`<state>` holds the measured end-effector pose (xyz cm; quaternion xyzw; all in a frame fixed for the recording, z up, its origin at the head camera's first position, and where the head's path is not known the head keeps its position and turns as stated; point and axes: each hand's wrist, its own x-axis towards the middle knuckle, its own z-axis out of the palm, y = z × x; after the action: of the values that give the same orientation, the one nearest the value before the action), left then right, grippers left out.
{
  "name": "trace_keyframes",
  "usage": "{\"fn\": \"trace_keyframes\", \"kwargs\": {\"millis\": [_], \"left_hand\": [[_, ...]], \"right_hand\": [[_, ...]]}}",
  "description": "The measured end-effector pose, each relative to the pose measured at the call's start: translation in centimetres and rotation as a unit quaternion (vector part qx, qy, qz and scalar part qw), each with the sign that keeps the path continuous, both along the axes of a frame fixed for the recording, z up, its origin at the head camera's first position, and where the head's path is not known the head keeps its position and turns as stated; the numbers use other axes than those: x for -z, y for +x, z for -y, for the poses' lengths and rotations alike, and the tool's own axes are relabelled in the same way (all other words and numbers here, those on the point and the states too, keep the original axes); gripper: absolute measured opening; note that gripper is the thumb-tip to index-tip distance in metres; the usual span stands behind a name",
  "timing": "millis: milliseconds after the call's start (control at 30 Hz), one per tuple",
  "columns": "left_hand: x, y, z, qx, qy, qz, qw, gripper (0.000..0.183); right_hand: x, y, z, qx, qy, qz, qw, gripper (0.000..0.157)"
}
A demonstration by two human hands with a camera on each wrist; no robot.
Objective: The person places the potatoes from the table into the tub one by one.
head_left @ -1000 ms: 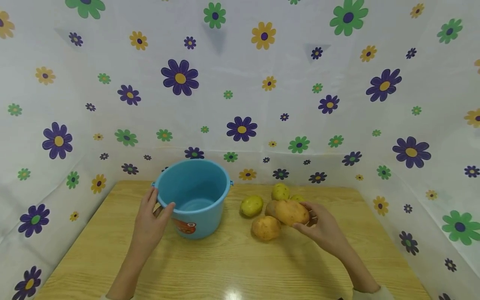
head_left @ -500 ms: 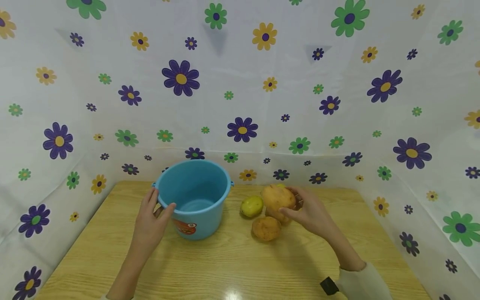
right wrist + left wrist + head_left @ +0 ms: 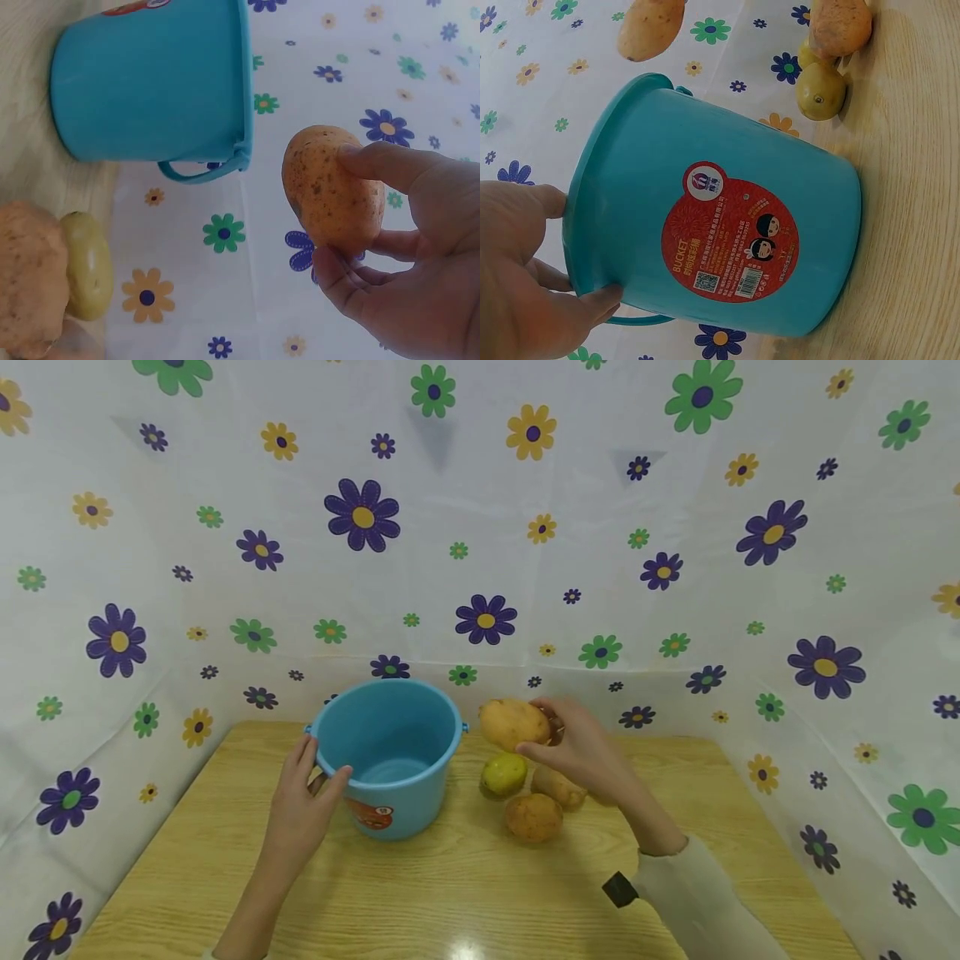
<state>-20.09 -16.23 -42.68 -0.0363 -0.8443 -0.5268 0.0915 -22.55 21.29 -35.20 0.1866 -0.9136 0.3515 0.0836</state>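
My left hand (image 3: pixel 298 806) grips the near-left rim of a blue plastic bucket (image 3: pixel 417 802), thumb on the outside, also plain in the left wrist view. Its visible inside holds nothing. In my right hand (image 3: pixel 588 753) a large potato (image 3: pixel 513 724) is held up between thumb and fingers, just right of the bucket's rim. The right wrist view shows this potato (image 3: pixel 330 191) with dark specks. Below it on the table lie a yellow-green oval fruit (image 3: pixel 504 773), a rounder potato (image 3: pixel 533 817) and another potato (image 3: pixel 557 787) behind that one.
A wood-grain table (image 3: pixel 465 893) carries everything. White flower-print cloth (image 3: pixel 420 585) closes off the back and both sides. The bucket's blue handle (image 3: pixel 196 174) hangs down at its side. A small black block (image 3: pixel 619 889) sits by the right sleeve (image 3: pixel 686 885).
My right hand has lifted the large potato off the group and carried it up and left toward the bucket. My left hand and the bucket have stayed put.
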Motion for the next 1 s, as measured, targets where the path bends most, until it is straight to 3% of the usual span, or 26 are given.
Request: {"fn": "trace_keyframes", "kwargs": {"millis": [500, 1000], "left_hand": [[-0.1, 0.2, -0.1, 0.004, 0.009, 0.0, 1.0, 0.082], [0.0, 0.1, 0.0, 0.007, 0.019, 0.002, 0.9998, 0.082]], "right_hand": [[-2.3, -3.5, 6.0, -0.059, -0.002, 0.028, 0.998, 0.06], [-0.9, -6.3, 13.6, -0.111, 0.079, 0.043, 0.99, 0.06]]}}
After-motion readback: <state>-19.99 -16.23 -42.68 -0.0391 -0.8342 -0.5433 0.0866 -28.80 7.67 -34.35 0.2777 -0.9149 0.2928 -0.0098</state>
